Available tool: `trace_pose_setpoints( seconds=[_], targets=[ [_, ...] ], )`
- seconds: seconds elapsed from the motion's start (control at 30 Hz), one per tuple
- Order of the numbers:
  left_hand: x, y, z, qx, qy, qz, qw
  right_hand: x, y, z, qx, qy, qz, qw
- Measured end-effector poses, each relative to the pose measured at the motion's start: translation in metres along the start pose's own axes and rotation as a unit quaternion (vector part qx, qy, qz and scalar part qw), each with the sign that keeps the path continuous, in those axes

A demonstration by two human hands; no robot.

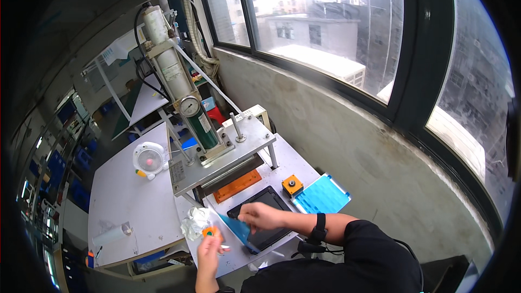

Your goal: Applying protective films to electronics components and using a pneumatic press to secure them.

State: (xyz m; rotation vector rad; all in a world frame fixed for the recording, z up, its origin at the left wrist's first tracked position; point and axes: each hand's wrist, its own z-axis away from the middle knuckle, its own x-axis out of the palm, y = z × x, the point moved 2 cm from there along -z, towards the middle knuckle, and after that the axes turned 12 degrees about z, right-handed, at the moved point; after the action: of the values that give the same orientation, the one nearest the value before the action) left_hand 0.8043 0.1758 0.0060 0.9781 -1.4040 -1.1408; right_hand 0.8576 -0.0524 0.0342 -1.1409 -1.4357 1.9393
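Note:
My right hand (261,217) pinches the edge of a thin blue film (236,229), which stands up at a slant along the left side of a black rectangular panel (274,199). The panel lies flat on the white table under this hand. Lower left, my left hand (209,249) is raised with its fingers curled together; a small pale bit shows by its thumb, too small to name. Just beyond its fingertips is an orange box with a green button (209,231). Crumpled white film (195,223) lies beside that box.
A press with a gauge (190,106) and metal plate (225,149) stands over an orange-brown block (237,185). Right of the panel sit a yellow button box (292,184) and a blue tray (323,195). A small white fan (150,160) stands on the left table; a window wall bounds the right.

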Motion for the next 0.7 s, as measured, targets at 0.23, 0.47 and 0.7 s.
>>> trace_pose_setpoints(
  seconds=[0.23,0.47,0.7],
  targets=[
    [-0.141,-0.029,0.005,0.040,0.299,-0.046,0.952,-0.042,0.086,-0.054,0.043,0.074,-0.027,0.996],
    [-0.312,-0.039,0.031,0.090,0.474,-0.390,0.784,-0.061,0.200,-0.070,0.187,0.184,0.014,0.965],
    [-0.091,-0.020,0.034,0.120,0.106,-0.470,0.868,-0.040,0.255,0.001,0.232,0.244,0.053,0.940]
  ],
)
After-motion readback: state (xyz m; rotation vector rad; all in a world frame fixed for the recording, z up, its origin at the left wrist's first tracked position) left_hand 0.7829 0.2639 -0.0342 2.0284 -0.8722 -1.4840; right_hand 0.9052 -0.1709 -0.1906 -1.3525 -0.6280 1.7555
